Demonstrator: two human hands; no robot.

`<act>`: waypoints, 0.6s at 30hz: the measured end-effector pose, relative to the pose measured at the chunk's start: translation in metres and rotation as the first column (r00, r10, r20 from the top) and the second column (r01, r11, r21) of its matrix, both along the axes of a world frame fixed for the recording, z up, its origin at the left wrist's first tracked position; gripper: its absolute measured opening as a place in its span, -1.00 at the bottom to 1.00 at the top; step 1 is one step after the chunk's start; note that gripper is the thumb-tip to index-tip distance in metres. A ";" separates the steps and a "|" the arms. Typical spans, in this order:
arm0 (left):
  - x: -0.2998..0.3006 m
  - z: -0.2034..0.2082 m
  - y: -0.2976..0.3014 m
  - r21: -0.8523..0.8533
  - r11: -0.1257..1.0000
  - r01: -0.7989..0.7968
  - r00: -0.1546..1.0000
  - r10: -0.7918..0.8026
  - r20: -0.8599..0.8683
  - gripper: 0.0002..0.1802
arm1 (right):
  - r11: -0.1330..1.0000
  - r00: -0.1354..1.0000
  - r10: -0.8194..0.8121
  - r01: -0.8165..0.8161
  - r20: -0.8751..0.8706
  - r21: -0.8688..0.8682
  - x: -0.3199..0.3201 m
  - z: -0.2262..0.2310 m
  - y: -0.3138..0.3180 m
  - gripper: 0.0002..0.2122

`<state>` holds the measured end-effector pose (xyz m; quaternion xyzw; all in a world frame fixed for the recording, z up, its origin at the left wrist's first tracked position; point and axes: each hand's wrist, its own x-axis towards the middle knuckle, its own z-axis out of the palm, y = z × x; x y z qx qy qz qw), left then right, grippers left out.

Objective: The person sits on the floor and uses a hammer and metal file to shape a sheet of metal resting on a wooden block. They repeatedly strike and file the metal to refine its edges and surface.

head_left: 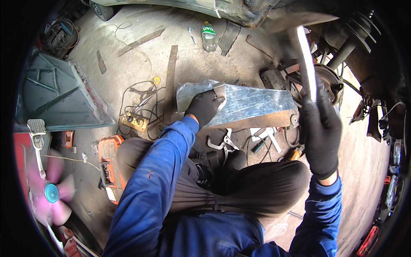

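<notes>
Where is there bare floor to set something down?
Concrete floor lies bare between the green-labelled bottle and metal sheet, and between the right hand and right-edge clutter. It's crowded around the locking clamp and yellow box.

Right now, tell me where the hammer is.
In the head view, the hammer is at the upper right, gripped in the right hand with its head uppermost, appearing above and right of the shiny metal sheet.

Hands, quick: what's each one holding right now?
Left hand: closed on a small grayish piece, over the shiny metal sheet.
Right hand: closed around the handle of a raised hammer.
</notes>
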<state>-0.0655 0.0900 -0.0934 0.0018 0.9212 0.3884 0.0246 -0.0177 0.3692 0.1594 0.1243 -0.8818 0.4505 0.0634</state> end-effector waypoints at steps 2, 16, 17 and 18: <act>-0.002 0.005 0.001 -0.058 0.998 0.033 0.999 -0.034 -0.017 -0.48 | 0.982 0.995 -0.065 0.051 -0.071 -0.185 0.002 0.015 -0.005 -0.55; 0.000 -0.002 0.003 0.049 0.997 -0.057 0.997 0.055 0.055 -0.52 | 0.970 0.984 0.058 -0.095 0.169 0.225 0.005 -0.044 0.010 -0.50; -0.001 -0.003 0.002 0.025 0.997 -0.066 0.995 0.064 0.073 -0.52 | 0.979 0.982 0.046 -0.081 0.184 0.185 0.003 -0.034 0.008 -0.50; -0.002 -0.003 0.002 0.034 0.998 -0.043 0.998 0.042 0.039 -0.52 | 0.992 0.985 0.102 -0.111 0.137 0.059 0.002 -0.022 0.005 -0.51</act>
